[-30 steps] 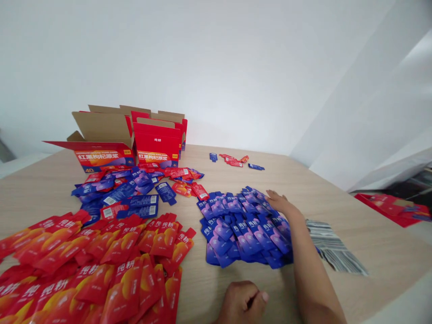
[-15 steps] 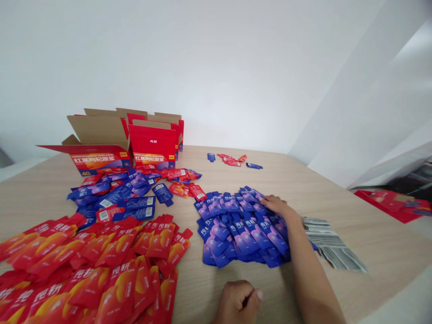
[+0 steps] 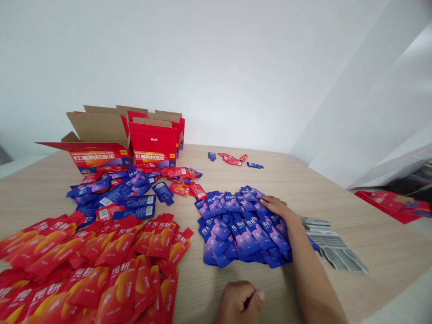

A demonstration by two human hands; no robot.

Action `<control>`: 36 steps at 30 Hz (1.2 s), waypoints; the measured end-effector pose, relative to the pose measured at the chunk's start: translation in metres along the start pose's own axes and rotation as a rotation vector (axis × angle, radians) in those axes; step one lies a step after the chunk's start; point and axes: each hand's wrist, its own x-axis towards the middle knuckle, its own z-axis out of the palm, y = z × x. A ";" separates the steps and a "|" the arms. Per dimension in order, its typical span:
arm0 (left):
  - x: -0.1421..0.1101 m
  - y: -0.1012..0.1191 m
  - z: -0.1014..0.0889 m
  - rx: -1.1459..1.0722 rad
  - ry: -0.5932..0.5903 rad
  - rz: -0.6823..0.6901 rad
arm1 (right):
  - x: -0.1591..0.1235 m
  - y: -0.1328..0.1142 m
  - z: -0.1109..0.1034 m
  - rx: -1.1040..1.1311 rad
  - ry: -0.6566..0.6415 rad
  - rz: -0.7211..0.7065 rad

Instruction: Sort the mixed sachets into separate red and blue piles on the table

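My right hand [image 3: 275, 206] rests on the upper right of a pile of blue-purple sachets [image 3: 243, 229]. Its fingers stretch out flat over the top sachets and touch them. Those sachets overlap in rows, printed side up. My left hand [image 3: 240, 300] is curled into a fist at the bottom of the view, just in front of the pile; nothing shows in it. On the left lie many overlapping red-orange sachets [image 3: 118, 283], also printed side up.
Open red cartons [image 3: 153, 139] stand at the back left, with mixed red and blue sachets [image 3: 135, 198] heaped before them. A few loose sachets [image 3: 231, 159] lie farther back. A striped piece [image 3: 332, 243] lies right of my forearm; a red tray [image 3: 391, 204] is beyond.
The view has shifted very slightly. My right hand stays on the blue sachets and my left fist keeps its place.
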 end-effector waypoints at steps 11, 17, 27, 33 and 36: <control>-0.001 0.003 -0.001 -0.007 0.012 0.009 | 0.009 0.007 0.011 -0.064 0.105 0.028; -0.001 -0.005 0.000 -0.019 0.018 0.068 | 0.008 0.000 0.006 -0.025 0.049 0.073; 0.000 0.002 0.002 -0.036 0.025 0.038 | -0.004 -0.007 -0.019 -0.137 -0.006 0.230; -0.001 0.006 -0.003 -0.034 0.019 0.042 | -0.005 -0.011 -0.021 -0.106 -0.090 0.257; -0.001 0.005 -0.001 -0.029 0.015 0.041 | -0.007 -0.013 -0.022 -0.137 -0.052 0.251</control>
